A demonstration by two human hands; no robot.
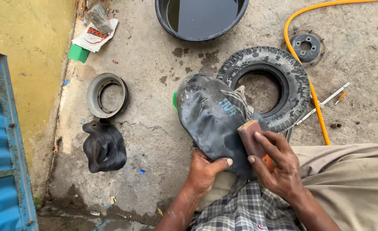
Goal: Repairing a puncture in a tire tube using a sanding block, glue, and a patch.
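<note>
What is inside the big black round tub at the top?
Dark, still water fills the big black round tub, reflecting the light sky. Its bottom cannot be seen through the dark water, and its far rim is cut off by the picture's edge.

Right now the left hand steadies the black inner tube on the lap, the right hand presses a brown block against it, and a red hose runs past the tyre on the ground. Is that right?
Not quite: the hose is yellow-orange, not red, as the head view shows. The rest stands: the left hand steadies the black inner tube, the right hand presses the brown block against it, and the hose runs past the tyre.
</note>
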